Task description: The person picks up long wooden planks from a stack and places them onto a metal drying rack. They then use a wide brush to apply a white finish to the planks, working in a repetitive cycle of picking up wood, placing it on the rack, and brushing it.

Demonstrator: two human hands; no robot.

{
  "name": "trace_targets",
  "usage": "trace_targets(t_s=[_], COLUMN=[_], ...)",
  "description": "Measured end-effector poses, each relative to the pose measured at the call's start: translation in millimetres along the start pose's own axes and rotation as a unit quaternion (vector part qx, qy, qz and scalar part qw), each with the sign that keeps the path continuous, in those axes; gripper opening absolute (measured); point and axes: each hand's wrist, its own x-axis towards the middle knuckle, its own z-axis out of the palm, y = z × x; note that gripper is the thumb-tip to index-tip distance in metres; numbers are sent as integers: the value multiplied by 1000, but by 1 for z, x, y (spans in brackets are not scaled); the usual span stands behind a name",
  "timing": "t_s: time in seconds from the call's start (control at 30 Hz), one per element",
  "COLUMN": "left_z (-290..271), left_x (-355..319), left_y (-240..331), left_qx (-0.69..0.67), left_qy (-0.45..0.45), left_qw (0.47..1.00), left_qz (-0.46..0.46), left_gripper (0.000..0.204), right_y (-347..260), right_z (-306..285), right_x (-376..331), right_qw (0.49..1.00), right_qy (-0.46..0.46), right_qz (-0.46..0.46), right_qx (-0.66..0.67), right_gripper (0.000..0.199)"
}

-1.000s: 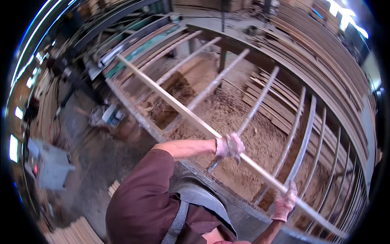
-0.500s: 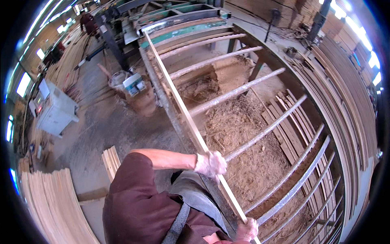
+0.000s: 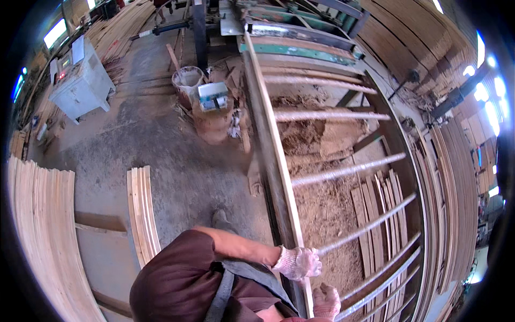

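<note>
A long, thin wooden strip [image 3: 283,167] lies lengthwise along the left side of a metal roller frame [image 3: 348,170]. My left hand [image 3: 300,263], in a pale knitted work glove, is closed over the strip near its close end. Just below and to the right, my gloved right hand [image 3: 326,302] has its fingers curled against the strip's right edge; part of its grip is hidden. The strip's far end reaches a dark metal crosspiece with a green bar [image 3: 306,52] behind the rollers.
Sawdust [image 3: 322,212] and stacked boards [image 3: 375,206] lie beneath the rollers. To the left are a bundle of wooden strips [image 3: 142,206], a larger stack [image 3: 45,214], a pale cabinet [image 3: 83,86] and a bucket [image 3: 188,80]. Long boards [image 3: 453,198] are piled at the right.
The view has turned, so the frame and strip stand more upright in it. My hands are closer together near the strip's close end, and the strip lies closer along the frame's left rail.
</note>
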Motion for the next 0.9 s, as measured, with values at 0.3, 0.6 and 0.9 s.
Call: trace_targets(t_s=[0.3, 0.6, 0.9], left_z=[-150, -133, -4], left_x=[-289, -517, -607], left_y=[-144, -212, -78], left_qx=[-36, -236, -403], left_qy=[143, 141, 524], left_qw=[932, 677, -154], left_qz=[-330, -683, -734], left_gripper=[43, 40, 48], right_y=[-331, -582, -738], right_z=[160, 455, 669], right_x=[186, 472, 620], right_qw=[933, 920, 931], right_qy=[-190, -247, -299], right_qz=[-108, -212, -206], right_qx=[287, 219, 18], right_gripper=[27, 41, 55])
